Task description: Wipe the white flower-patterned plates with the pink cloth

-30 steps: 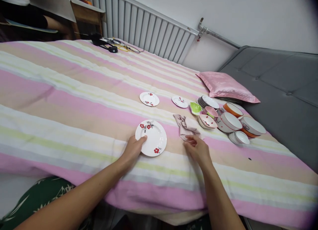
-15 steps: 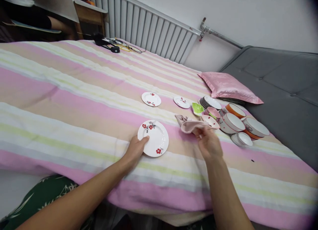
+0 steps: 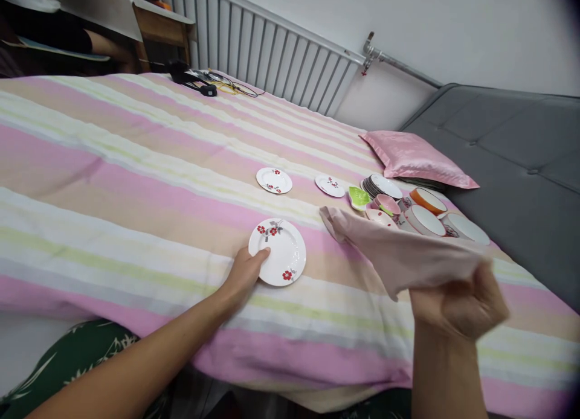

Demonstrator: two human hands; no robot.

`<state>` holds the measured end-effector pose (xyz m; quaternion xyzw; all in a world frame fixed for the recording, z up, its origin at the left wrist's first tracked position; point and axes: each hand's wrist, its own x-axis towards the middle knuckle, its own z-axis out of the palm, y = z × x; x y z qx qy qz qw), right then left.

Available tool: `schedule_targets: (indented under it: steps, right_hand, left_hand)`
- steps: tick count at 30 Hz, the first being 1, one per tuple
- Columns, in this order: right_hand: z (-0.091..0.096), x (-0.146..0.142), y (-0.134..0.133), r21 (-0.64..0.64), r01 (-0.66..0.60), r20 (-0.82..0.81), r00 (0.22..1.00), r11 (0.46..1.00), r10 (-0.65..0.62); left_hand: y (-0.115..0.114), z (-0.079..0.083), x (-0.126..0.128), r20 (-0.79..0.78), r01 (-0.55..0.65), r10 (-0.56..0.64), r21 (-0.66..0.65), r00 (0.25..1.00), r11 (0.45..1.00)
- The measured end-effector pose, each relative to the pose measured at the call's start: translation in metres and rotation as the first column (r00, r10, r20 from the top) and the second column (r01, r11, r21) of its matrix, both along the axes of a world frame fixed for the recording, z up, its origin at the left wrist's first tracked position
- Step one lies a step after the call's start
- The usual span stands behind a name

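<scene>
My left hand (image 3: 248,271) grips the near edge of a white plate (image 3: 283,256) with red flowers, its thumb lying on top of the rim. To the right, my right hand (image 3: 466,304) is closed on one end of a dusty-pink cloth (image 3: 403,256). The cloth stretches out leftward in the air and hides part of the bowls behind it. Beyond my hands, one flowered plate (image 3: 274,180) lies flat on the bed, and a smaller-looking flowered plate (image 3: 330,186) lies to its right.
Striped bedding (image 3: 136,201) covers the bed. At the right are stacked plates (image 3: 385,186), a green leaf-shaped dish (image 3: 359,198), a pink bowl (image 3: 387,204) and larger bowls (image 3: 423,221). A pink pillow (image 3: 421,158) rests by the grey headboard (image 3: 512,141). Cables (image 3: 226,84) lie at the far edge. A person sits top left.
My right hand has moved right and toward me, drawing the crumpled cloth out into a long stretch. My left hand and the plate have stayed nearly still.
</scene>
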<state>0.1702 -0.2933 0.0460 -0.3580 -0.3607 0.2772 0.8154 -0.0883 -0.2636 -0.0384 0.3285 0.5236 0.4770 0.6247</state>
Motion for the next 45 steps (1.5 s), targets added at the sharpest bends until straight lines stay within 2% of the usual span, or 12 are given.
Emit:
schedule_targets:
  steps: [6,13,16,19,21,23,24,27,30,33,35,45]
  right_hand:
    - [0.006,-0.014,-0.024,-0.042,0.049,-0.023,0.999,0.998,-0.050]
    - [-0.013,-0.011,0.008,-0.313,-0.191,-0.315,0.945,0.931,0.088]
    - [-0.007,0.022,0.013,-0.128,0.101,-0.300,0.944,0.987,-0.135]
    - [-0.007,0.051,0.010,0.110,0.580,-0.168,0.811,0.807,-0.560]
    - [-0.011,0.056,0.009,0.114,0.719,-0.127,0.695,0.686,-0.708]
    - [-0.016,0.047,0.012,0.148,0.748,-0.034,0.658,0.647,-0.752]
    - [-0.018,0.039,0.014,0.146,0.733,-0.013,0.673,0.665,-0.739]
    - [-0.028,0.014,0.021,-0.079,0.471,0.187,0.873,0.879,-0.451]
    - [-0.038,-0.010,0.020,-0.300,0.186,0.335,0.939,0.936,-0.079]
    - [-0.042,-0.036,0.011,-0.436,-0.157,0.483,0.790,0.886,0.377]
    - [-0.041,-0.055,0.006,-0.463,-0.259,0.558,0.658,0.848,0.506]
    - [-0.047,-0.108,-0.008,-0.419,-0.269,0.861,0.186,0.867,0.474]
  left_hand:
    - [0.002,0.003,0.003,0.007,-0.017,0.017,-0.009,1.000,1.000]
    - [0.001,0.000,0.004,0.017,-0.007,0.007,0.000,1.000,1.000]
    - [0.000,0.001,0.003,0.017,-0.013,0.013,0.006,1.000,1.000]
    - [0.000,0.003,0.003,0.023,-0.010,0.010,0.002,1.000,1.000]
    - [-0.001,0.004,0.003,0.026,-0.007,0.007,0.002,1.000,1.000]
    - [-0.001,0.004,0.003,0.031,-0.003,0.003,0.013,1.000,1.000]
    - [-0.001,0.003,0.003,0.031,-0.006,0.006,0.015,1.000,1.000]
    - [0.000,0.002,0.003,0.029,-0.015,0.015,0.002,0.999,1.000]
    - [0.000,0.002,0.003,0.037,0.000,0.000,-0.003,0.999,1.000]
    - [-0.001,0.004,0.001,0.046,0.048,-0.049,0.021,0.998,0.999]
    - [-0.001,0.005,0.001,0.038,0.081,-0.082,0.032,0.996,0.996]
    - [0.000,0.003,-0.002,-0.007,0.211,-0.211,0.039,0.977,0.977]
